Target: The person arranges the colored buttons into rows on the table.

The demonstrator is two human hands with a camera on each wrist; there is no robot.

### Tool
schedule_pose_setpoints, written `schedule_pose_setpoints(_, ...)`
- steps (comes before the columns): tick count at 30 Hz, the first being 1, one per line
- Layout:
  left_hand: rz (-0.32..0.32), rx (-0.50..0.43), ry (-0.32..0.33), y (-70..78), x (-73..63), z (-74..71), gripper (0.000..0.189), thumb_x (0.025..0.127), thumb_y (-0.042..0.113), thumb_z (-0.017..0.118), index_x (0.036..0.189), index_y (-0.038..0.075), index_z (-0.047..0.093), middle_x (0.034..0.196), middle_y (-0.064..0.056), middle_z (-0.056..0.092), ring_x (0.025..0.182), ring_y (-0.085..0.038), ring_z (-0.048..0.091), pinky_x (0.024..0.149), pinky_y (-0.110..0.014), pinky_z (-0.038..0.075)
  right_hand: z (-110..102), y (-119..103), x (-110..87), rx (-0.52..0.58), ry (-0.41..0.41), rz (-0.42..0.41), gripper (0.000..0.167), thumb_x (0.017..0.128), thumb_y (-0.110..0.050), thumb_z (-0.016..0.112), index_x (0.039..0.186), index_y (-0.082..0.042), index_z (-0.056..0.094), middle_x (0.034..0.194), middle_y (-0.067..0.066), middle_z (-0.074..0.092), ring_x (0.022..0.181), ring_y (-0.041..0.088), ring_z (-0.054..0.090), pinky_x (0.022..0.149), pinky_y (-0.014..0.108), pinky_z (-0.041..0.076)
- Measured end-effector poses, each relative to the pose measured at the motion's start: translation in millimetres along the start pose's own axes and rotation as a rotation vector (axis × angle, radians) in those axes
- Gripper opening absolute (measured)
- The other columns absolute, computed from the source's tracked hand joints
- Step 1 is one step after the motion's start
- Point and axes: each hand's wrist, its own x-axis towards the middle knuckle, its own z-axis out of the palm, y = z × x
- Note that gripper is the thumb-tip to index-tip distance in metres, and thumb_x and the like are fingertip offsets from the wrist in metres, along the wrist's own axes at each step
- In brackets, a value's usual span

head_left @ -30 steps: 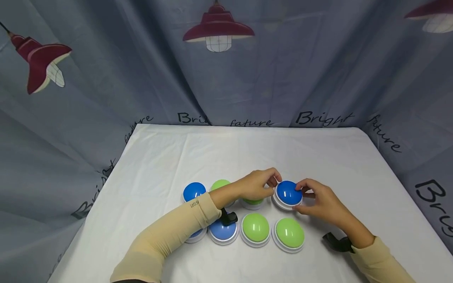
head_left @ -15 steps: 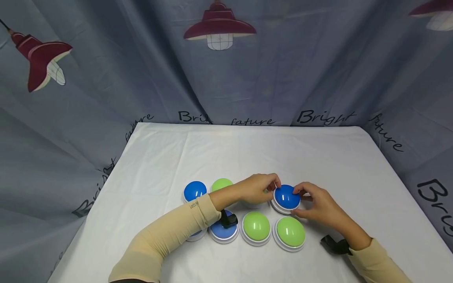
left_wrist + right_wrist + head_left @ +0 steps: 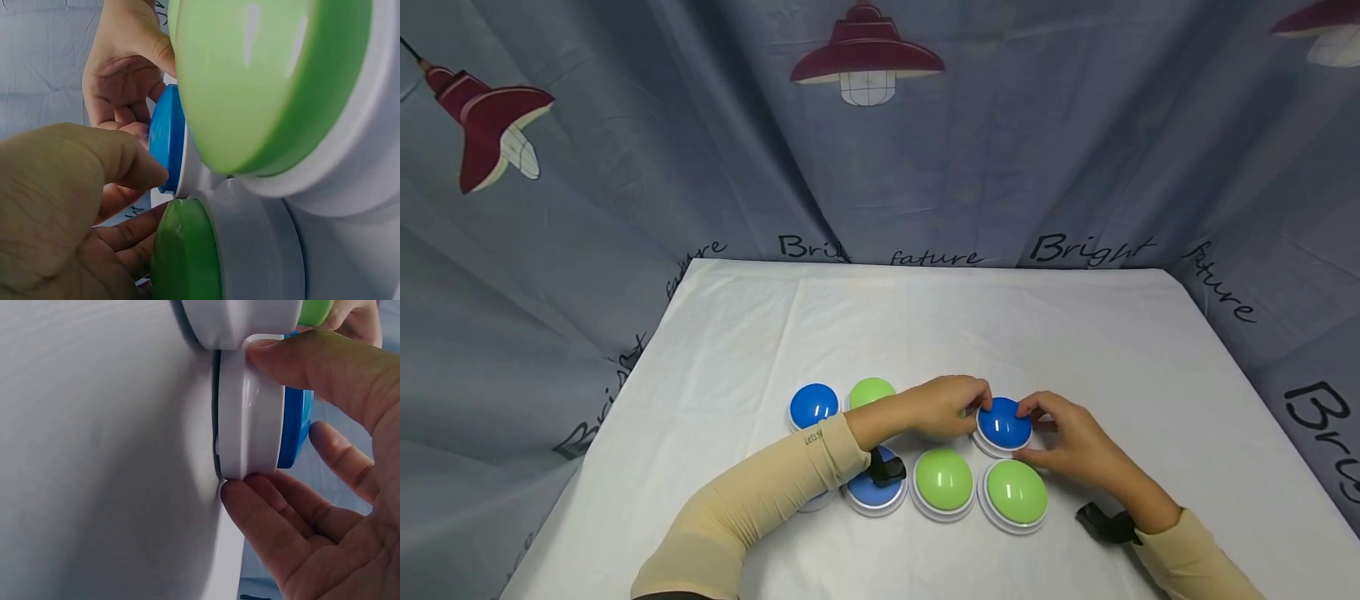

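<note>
A blue dome push button [image 3: 1004,423] with a white base stands at the right end of the back row, between both hands. My right hand [image 3: 1071,437] holds it from the right; in the right wrist view the thumb [image 3: 294,359] and fingertips lie on opposite sides of the white base. My left hand [image 3: 943,407] reaches across and grips its left side with curled fingers. The left thumb [image 3: 140,165] lies at the blue dome's edge in the left wrist view. A green push button [image 3: 184,250] shows beside the left fingers; in the head view that hand covers it.
Two green push buttons [image 3: 943,480] [image 3: 1017,492] stand in the front row, beside a blue push button [image 3: 874,487] partly under the left wrist strap. Another blue button [image 3: 814,406] and green button [image 3: 870,392] stand at back left. A white cloth [image 3: 880,317] covers the table.
The blue push button at the right has slid toward the person and slightly left, closer to the front row. Both hands have moved along with it. The other buttons stay in place.
</note>
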Motion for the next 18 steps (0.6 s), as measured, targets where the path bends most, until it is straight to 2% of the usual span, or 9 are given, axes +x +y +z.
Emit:
schedule_pose_setpoints(3, -0.001, 0.030, -0.021, -0.8, 1.3, 0.9, 0.023, 0.092, 0.008, 0.063, 0.114, 0.010, 0.059, 0.103, 0.002, 0.059, 0.090, -0.009, 0.051, 0.080, -0.015, 0.041, -3, -2, 1.4, -0.008, -0.035, -0.010, 0.057, 0.065, -0.014, 0.093, 0.111, -0.010, 0.060, 0.108, 0.000, 0.063, 0.096, 0.019, 0.061, 0.080, 0.042, 0.056)
schedule_pose_setpoints(6, 0.003, 0.077, -0.051, 0.8, 0.3, -1.9, 0.025, 0.093, 0.010, 0.062, 0.118, 0.009, 0.057, 0.111, 0.000, 0.061, 0.096, -0.010, 0.054, 0.088, -0.018, 0.042, -12, -7, 5.4, -0.011, -0.110, -0.015, 0.051, 0.073, -0.022, 0.090, 0.112, -0.010, 0.059, 0.109, -0.001, 0.062, 0.100, 0.019, 0.060, 0.086, 0.044, 0.054)
schedule_pose_setpoints(8, 0.005, 0.145, -0.068, 2.9, -2.4, -4.4, 0.030, 0.096, 0.015, 0.060, 0.125, 0.010, 0.056, 0.120, 0.000, 0.061, 0.108, -0.010, 0.055, 0.098, -0.023, 0.039, -19, -12, 9.0, -0.023, -0.154, -0.024, 0.045, 0.079, -0.028, 0.085, 0.112, -0.011, 0.060, 0.110, -0.001, 0.062, 0.103, 0.022, 0.060, 0.088, 0.047, 0.052)
schedule_pose_setpoints(10, -0.001, 0.219, -0.072, 6.2, -7.5, -7.3, 0.036, 0.098, 0.022, 0.059, 0.132, 0.011, 0.054, 0.131, -0.001, 0.058, 0.123, -0.011, 0.051, 0.107, -0.030, 0.034, -24, -17, 12.9, -0.054, -0.164, -0.041, 0.038, 0.085, -0.029, 0.080, 0.113, -0.012, 0.061, 0.112, -0.002, 0.062, 0.105, 0.023, 0.060, 0.089, 0.049, 0.051)
schedule_pose_setpoints(13, -0.026, 0.372, -0.020, 9.2, -16.9, -11.7, 0.048, 0.100, 0.037, 0.056, 0.143, 0.017, 0.049, 0.147, -0.001, 0.048, 0.139, -0.016, 0.038, 0.115, -0.040, 0.025, -27, -25, 19.5, -0.142, -0.093, -0.106, 0.032, 0.088, -0.024, 0.077, 0.114, -0.013, 0.063, 0.115, -0.002, 0.063, 0.107, 0.024, 0.059, 0.089, 0.049, 0.051)
schedule_pose_setpoints(18, -0.080, 0.681, 0.167, 5.4, -32.8, -26.2, 0.059, 0.100, 0.054, 0.046, 0.152, 0.025, 0.039, 0.157, -0.002, 0.036, 0.145, -0.024, 0.029, 0.117, -0.049, 0.019, -26, -38, 29.1, -0.296, 0.071, -0.216, 0.043, 0.084, -0.017, 0.079, 0.124, -0.013, 0.063, 0.123, 0.001, 0.062, 0.116, 0.023, 0.056, 0.092, 0.050, 0.050)
